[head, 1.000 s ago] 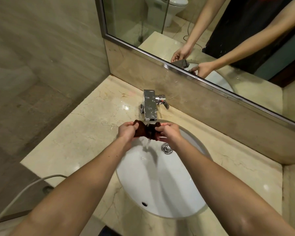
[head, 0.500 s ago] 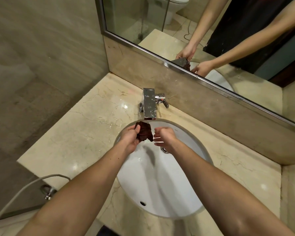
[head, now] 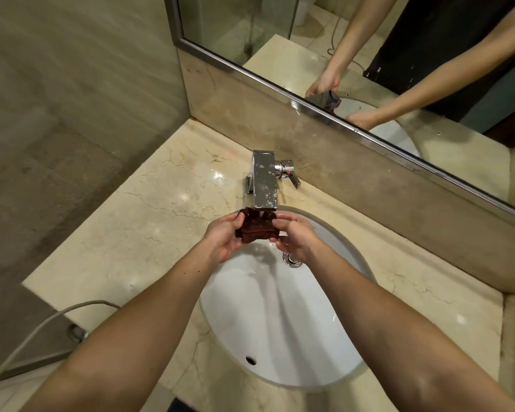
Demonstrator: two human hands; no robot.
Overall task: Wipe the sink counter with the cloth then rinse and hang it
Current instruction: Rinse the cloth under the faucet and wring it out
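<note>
One dark red cloth [head: 257, 228] is gripped at frame centre by two closed hands, left hand [head: 225, 237] and right hand [head: 295, 237], under one tap [head: 264, 182]; half a second earlier only the left held it

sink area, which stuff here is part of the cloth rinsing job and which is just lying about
Part of the job:
- dark red-brown bunched cloth, held by left hand and right hand
- square chrome faucet
- white oval sink basin
- beige marble counter

Just there:
- metal-framed wall mirror
- grey hose at lower left
</note>
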